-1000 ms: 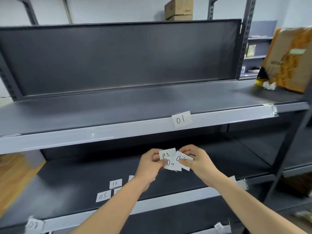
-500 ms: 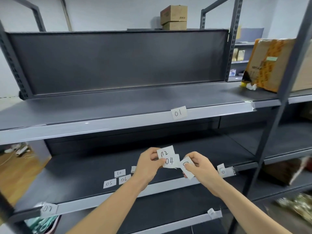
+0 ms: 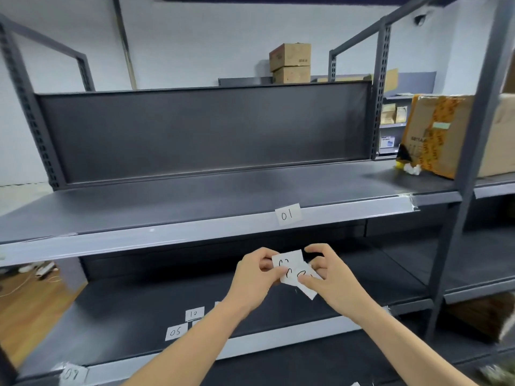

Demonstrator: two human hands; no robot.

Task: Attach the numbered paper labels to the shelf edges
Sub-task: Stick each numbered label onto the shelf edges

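Left hand (image 3: 255, 277) and right hand (image 3: 328, 277) pinch paper labels (image 3: 289, 267) — thumbs up.

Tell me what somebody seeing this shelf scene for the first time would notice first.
Probably the two hands, left hand and right hand, meeting at centre and pinching a small fan of paper labels whose numbers are blurred. Next, the lone 01 label stuck on the pale front edge of the upper shelf. Then the torn cardboard box on that shelf's right end.

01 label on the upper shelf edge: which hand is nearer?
Right. The right hand is just below the 01 label, slightly to its right; the left hand sits lower-left, farther off.
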